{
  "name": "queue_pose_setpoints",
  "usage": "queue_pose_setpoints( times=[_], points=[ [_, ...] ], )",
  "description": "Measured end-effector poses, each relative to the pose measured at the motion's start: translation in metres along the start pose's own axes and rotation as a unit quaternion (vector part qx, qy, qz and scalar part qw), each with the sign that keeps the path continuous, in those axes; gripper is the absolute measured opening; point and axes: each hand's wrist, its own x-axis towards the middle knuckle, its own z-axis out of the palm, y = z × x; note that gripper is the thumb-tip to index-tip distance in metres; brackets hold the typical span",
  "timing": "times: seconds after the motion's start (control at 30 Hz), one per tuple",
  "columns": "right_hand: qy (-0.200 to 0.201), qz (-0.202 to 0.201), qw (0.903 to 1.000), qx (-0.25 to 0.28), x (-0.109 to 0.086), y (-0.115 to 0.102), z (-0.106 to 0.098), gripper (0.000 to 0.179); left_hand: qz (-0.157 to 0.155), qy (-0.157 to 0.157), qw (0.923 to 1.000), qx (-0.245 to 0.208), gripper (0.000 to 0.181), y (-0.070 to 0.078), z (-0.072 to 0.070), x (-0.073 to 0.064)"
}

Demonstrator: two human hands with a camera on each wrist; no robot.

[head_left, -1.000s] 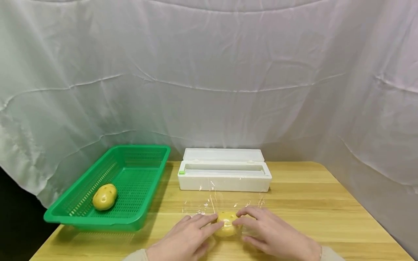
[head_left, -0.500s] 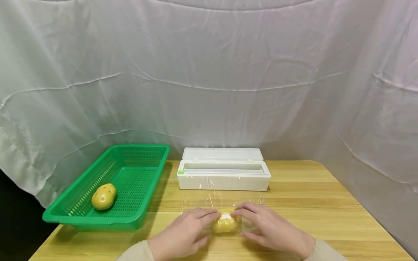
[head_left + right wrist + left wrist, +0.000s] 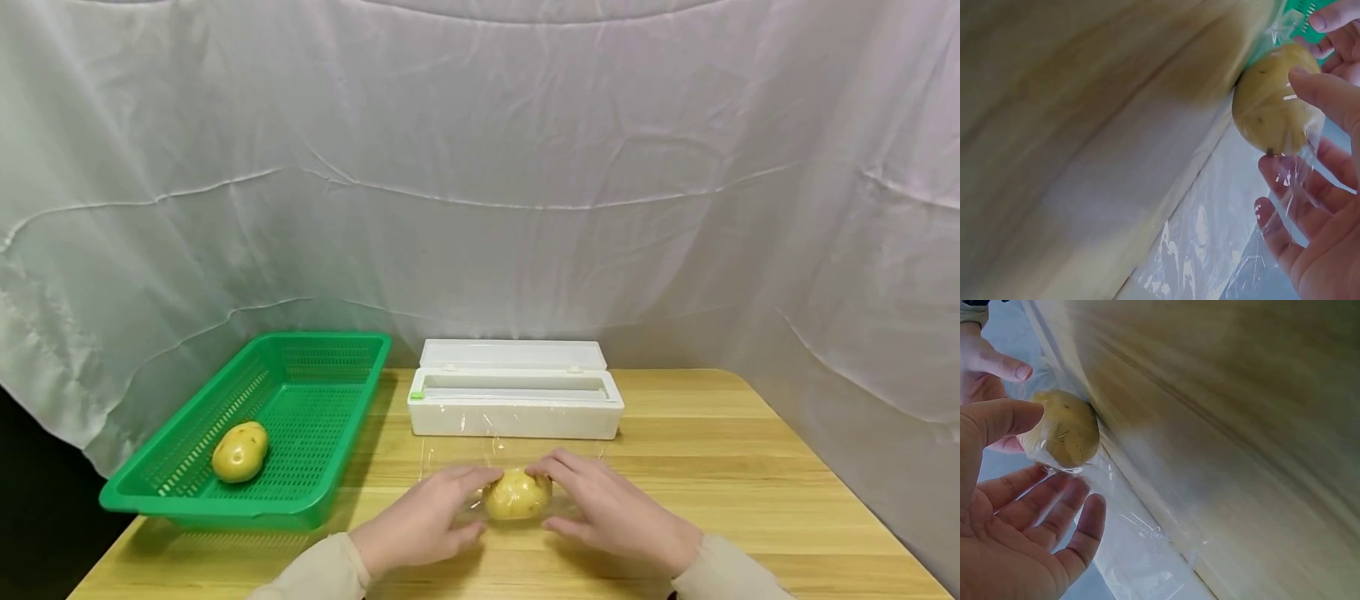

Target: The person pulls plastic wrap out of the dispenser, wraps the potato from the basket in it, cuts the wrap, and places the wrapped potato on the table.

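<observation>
A yellow potato (image 3: 517,495) lies near the front of the table, covered in clear plastic wrap (image 3: 1141,550). My left hand (image 3: 427,521) is at its left side, fingertips right at the film-covered edge and thumb held apart. On the opposite side, my right hand (image 3: 611,512) has its fingertips against the wrapped potato. In the right wrist view, film stretches over the fingers (image 3: 1282,172) and the thumb stands off the surface. The wrap runs back from the potato toward a white wrap dispenser box (image 3: 517,421) with its lid up.
To the left stands a green perforated basket (image 3: 315,517) with another, bare potato (image 3: 240,452) inside. The wooden table (image 3: 750,500) spreads to the right. Grey cloth (image 3: 480,167) hangs behind and at the sides.
The wrapped potato has turned over and shifted slightly away from me, with both hands following beside it. The film between potato and box has slackened or shifted; basket and box are unmoved.
</observation>
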Motion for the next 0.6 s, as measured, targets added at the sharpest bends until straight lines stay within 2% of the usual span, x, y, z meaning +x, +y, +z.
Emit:
queue_pose_setpoints(
  times=[0.3,0.6],
  points=[
    [0.003,0.033,0.9994,0.009,0.010,0.004,0.009,0.048,-0.019,-0.009,0.9991,-0.037,0.067,-0.005,0.002,0.012],
    [-0.002,0.053,0.9978,0.040,0.012,0.006,0.010,0.045,-0.033,-0.014,0.9973,-0.064,0.068,-0.007,0.002,0.016]
  ],
)
